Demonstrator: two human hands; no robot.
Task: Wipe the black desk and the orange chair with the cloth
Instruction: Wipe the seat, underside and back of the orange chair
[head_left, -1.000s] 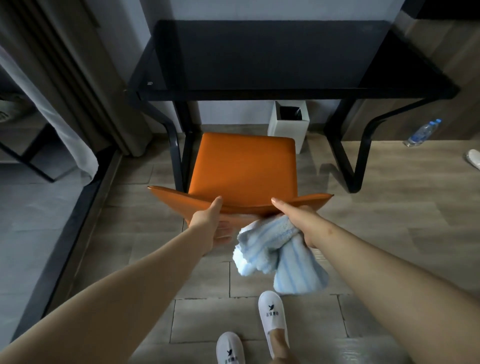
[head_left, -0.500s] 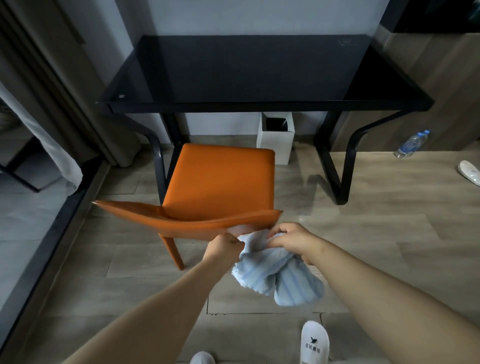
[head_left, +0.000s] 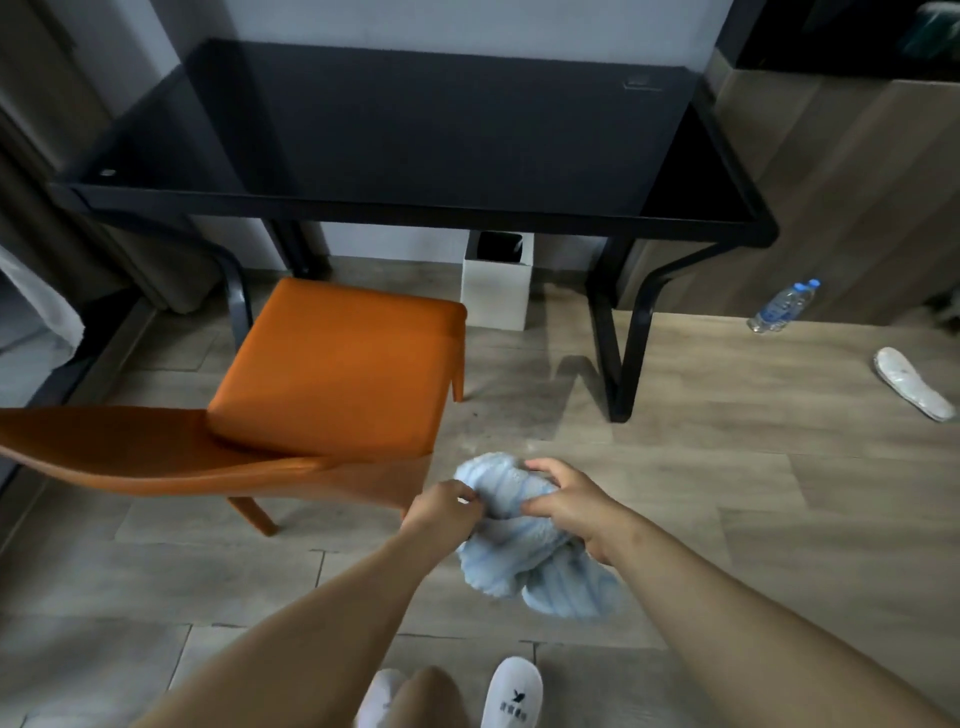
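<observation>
While both hands' curled fingers (head_left: 540, 467) pinch the bunched, ribbed blue cloth (head_left: 524, 561), the smooth orange chair (head_left: 337, 374) stands beside.

Both bare forearms reach forward, and the left hand (head_left: 441, 512) and right hand (head_left: 569, 506), close together, curl their fingers into the cloth (head_left: 514, 566).

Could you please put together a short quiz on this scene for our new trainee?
1. True or false: both the left hand and the right hand hold the cloth.
2. What stands on the floor under the black desk? A) white bin B) water bottle C) slipper
3. Fill in: the orange chair stands to the ___ of the hands.
Key: 1 true; 2 A; 3 left.
</observation>
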